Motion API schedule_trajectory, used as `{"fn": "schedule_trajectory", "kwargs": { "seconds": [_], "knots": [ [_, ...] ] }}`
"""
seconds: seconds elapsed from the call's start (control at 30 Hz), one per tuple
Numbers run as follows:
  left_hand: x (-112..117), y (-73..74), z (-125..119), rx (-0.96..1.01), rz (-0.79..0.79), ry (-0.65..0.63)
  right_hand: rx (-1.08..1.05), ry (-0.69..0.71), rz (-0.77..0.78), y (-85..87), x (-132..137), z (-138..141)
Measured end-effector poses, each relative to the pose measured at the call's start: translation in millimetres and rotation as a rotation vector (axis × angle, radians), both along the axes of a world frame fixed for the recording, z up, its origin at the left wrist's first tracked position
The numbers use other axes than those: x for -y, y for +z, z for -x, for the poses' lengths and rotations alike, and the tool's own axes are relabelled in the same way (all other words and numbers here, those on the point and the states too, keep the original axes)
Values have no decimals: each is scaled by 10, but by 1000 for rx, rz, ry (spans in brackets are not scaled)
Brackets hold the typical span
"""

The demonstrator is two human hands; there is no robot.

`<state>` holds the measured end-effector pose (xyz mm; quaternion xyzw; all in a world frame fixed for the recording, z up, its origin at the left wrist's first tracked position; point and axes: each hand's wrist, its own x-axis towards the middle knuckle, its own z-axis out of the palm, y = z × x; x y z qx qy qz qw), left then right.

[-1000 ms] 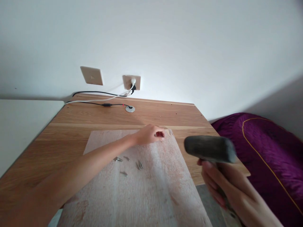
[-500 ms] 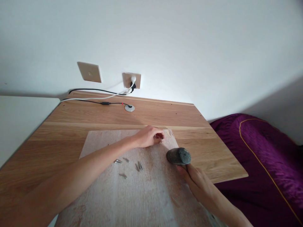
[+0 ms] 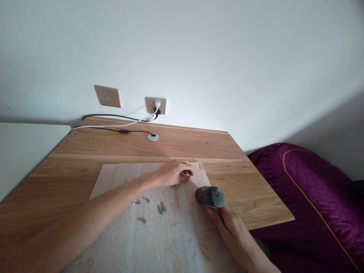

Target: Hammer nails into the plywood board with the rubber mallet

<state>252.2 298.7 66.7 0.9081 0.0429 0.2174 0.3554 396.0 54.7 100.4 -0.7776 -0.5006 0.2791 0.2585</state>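
Note:
My left hand (image 3: 172, 173) reaches across a pale wooden board (image 3: 176, 231) and pinches something small, apparently a nail, near the board's far right corner. My right hand (image 3: 233, 231) grips the handle of a hammer whose dark grey head (image 3: 209, 196) sits low over the board, just right of and nearer than my left fingers. Several loose nails (image 3: 160, 207) lie on the board below my left forearm.
The board lies on a wooden desk (image 3: 85, 159) against a white wall. Black and white cables (image 3: 113, 127) run from a wall socket (image 3: 155, 105) to a grommet (image 3: 152, 137). A purple bedcover (image 3: 307, 201) is at the right, a white surface (image 3: 25, 148) at the left.
The hammer came down from a raised position near the camera to just above the board beside my left fingers. My left hand has kept its pinch in place.

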Motion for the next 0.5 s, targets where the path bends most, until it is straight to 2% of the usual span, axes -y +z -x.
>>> {"fn": "schedule_trajectory", "kwargs": {
  "seconds": [0.5],
  "knots": [
    [7,7,-22,2,20,-31,31,12,23,-16,-1,-38]
  ]
}}
